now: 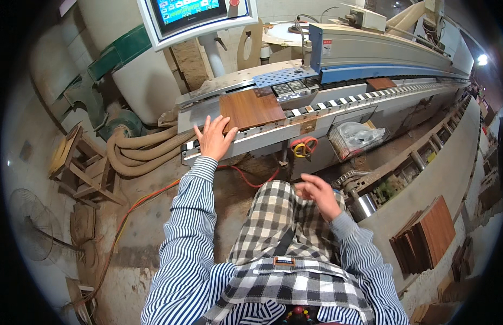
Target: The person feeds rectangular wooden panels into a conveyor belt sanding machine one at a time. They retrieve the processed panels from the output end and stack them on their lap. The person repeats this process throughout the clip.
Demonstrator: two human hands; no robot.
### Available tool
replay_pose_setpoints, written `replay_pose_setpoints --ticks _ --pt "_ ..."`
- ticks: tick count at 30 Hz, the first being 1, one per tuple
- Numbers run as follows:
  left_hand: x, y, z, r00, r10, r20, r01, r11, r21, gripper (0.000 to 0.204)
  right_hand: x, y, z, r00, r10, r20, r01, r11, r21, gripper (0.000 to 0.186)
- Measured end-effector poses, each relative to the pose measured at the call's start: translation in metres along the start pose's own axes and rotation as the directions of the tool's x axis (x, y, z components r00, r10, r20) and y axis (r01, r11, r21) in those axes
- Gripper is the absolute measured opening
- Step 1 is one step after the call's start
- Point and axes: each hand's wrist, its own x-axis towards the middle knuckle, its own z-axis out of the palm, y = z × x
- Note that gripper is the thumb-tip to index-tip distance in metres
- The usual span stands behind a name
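My left hand (213,138) is spread out at the near left corner of a brown wood-grain board (251,112), its fingertips at the board's edge. The board lies on the infeed end of a long machine, beside a perforated blue plate (278,76) and over the edge of a track of small pads (338,103). My right hand (316,196) is in the air by my lap, fingers loosely bent and apart, holding nothing. Yellow-and-red handled scissors (304,147) hang on the machine's front, above and left of my right hand.
A screen panel (189,13) stands behind the board. Another board (380,83) lies farther along the machine. Thick hoses (140,157), a wooden stool (80,168) and a fan (32,222) are at left. Stacked boards (422,233) lean at right, beside a roller track (416,160). A wire basket (357,138) holds plastic.
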Motion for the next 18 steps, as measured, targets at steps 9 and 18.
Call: replay_pose_setpoints --ticks 9,18 --pt "0.032 0.000 0.009 0.998 -0.057 -0.014 0.056 0.996 -0.065 0.051 -0.098 0.055 -0.021 0.924 -0.380 0.031 0.076 0.104 -0.992 0.041" --pt "0.028 -0.002 0.012 0.999 -0.036 -0.037 0.032 0.994 -0.102 0.054 -0.092 0.063 -0.024 0.922 -0.387 0.014 0.068 0.126 -0.990 0.042"
